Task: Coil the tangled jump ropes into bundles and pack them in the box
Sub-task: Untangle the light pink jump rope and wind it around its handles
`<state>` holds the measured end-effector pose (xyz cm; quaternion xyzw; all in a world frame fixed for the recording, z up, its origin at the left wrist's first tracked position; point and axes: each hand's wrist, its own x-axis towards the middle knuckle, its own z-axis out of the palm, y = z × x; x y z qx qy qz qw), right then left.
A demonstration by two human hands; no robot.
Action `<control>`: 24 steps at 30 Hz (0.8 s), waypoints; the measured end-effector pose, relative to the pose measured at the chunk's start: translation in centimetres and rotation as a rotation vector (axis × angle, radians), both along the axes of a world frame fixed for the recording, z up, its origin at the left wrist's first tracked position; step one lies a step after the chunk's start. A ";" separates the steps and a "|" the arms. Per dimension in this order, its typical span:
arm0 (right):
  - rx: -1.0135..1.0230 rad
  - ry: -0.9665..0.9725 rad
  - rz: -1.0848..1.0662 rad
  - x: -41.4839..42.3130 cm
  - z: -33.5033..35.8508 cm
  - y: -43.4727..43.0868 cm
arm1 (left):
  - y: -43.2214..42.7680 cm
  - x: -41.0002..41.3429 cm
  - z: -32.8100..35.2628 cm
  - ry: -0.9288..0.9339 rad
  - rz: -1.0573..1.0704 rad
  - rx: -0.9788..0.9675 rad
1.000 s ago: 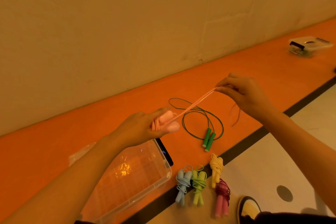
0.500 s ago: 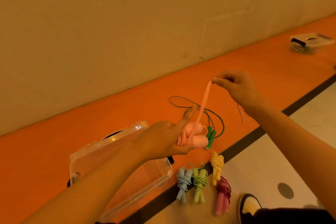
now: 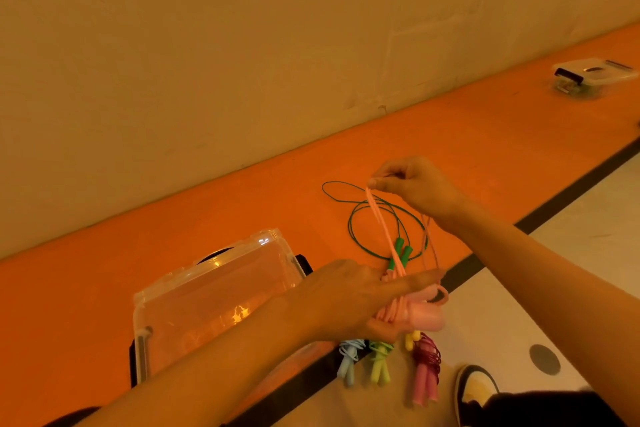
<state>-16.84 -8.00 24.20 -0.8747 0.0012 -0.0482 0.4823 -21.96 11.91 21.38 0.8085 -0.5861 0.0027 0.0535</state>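
Note:
My left hand (image 3: 349,302) grips the two handles of a pink jump rope (image 3: 420,314) together with several wound loops. My right hand (image 3: 412,185) pinches the pink cord higher up and holds it taut above the handles; a loose strand hangs below my right wrist. A green jump rope (image 3: 401,251) lies uncoiled on the orange floor behind. The clear plastic box (image 3: 207,295) stands open at the left. Blue (image 3: 348,359), light green (image 3: 379,362) and dark pink (image 3: 426,374) bundles lie in a row on the floor, with a yellow bundle (image 3: 412,340) mostly hidden by my left hand.
A beige wall runs along the back of the orange floor strip. A black line (image 3: 554,204) divides the orange from pale flooring. Another clear lidded box (image 3: 588,76) sits far right. My shoe (image 3: 474,388) shows at the bottom right.
My left hand swung down and right with the pink handles, toward the row of bundles. My right hand came lower and nearer, turning the cord from slanted to almost vertical.

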 end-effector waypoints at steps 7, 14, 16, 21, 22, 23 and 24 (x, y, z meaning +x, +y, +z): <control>0.150 0.010 -0.046 0.2 0.3 0.3 | 0.5 -0.1 0.8 0.021 -0.018 -0.074; 0.279 0.169 0.013 0.4 -1.8 -1.4 | 1.5 1.2 1.1 -0.007 -0.002 -0.154; 0.326 0.188 0.052 0.5 -2.5 -2.1 | 1.6 1.3 0.8 0.068 0.028 -0.199; 0.320 0.218 0.131 0.6 -3.9 -4.4 | 2.8 2.1 0.7 0.128 0.090 -0.281; 0.305 0.231 0.143 0.6 -4.2 -4.9 | 3.2 2.6 0.7 0.132 0.111 -0.303; 0.301 0.241 0.152 0.6 -4.4 -5.4 | 3.5 3.1 0.8 0.142 0.135 -0.314; 0.309 0.248 0.157 0.4 -4.6 -5.8 | 3.8 3.6 0.7 0.154 0.160 -0.318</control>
